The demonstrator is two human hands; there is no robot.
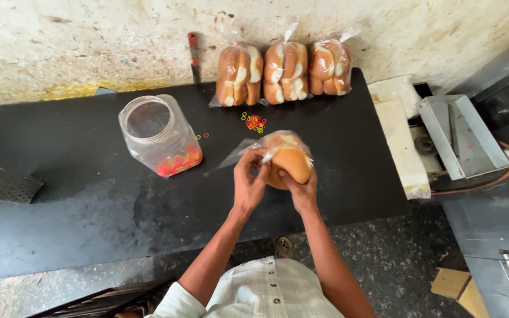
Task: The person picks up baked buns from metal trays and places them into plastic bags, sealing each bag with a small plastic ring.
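Over the black counter (78, 194), both hands hold a clear plastic bag of buns (288, 158). My left hand (250, 179) pinches the bag's open neck at the left side. My right hand (299, 188) cups the bag from below, under a round golden bun. The bag's loose plastic tail sticks out to the left. Three tied bags of buns (285, 72) stand in a row against the wall behind. A small heap of coloured rubber bands (254, 122) lies between that row and my hands.
A clear plastic jar (157, 135) with coloured rubber bands at its bottom lies tilted on the counter at left. A knife (194, 56) leans by the wall. A metal machine (460, 138) and white packets (405, 147) sit off the counter's right end. A perforated metal tray (4, 185) is at far left.
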